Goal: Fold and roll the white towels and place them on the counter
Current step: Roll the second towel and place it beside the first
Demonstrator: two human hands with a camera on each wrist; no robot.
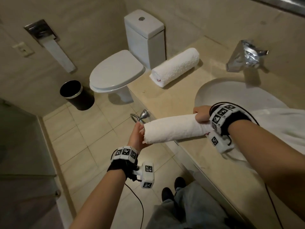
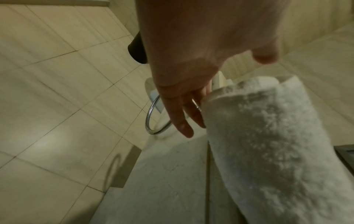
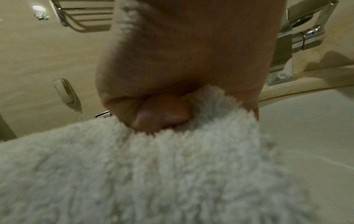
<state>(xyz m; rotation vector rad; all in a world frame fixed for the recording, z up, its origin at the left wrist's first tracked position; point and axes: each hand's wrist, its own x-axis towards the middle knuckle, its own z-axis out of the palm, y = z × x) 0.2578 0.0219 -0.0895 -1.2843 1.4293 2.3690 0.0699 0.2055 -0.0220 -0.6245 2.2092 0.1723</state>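
Step in hand: a freshly rolled white towel (image 1: 173,128) is being carried, held level in the air above the front edge of the surface (image 1: 165,98), half of it out over the floor tiles.
Right grip: the right hand (image 1: 202,114) is clenched around the roll's right end; in the right wrist view the thumb is seen dug into the terry pile.
Left grip: the left hand (image 1: 137,137) is released, fingers straight, the palm laid flat against the roll's left end face as a stop; nothing is curled round it.
Finished roll: one rolled towel with a red mark (image 1: 175,67) already lies near the back left corner of the surface, just beside the toilet cistern (image 1: 145,37).
Still waiting: more white cloth (image 1: 280,123) is draped at the right, over the washbasin (image 1: 231,93); how it is folded cannot be told.
Doing it well: the roll is best kept squeezed until it rests on the surface, with the loose flap turned underneath, so it is pinned by its own weight.
Placement: a spot beside the finished roll, parallel to it, looks sensible; the ends can be squared with the flat left palm.
Risk: a slack hold at the left end could let the layers telescope out.
Also nearby: a chrome towel ring (image 1: 139,116) on the front face, clear of the roll.
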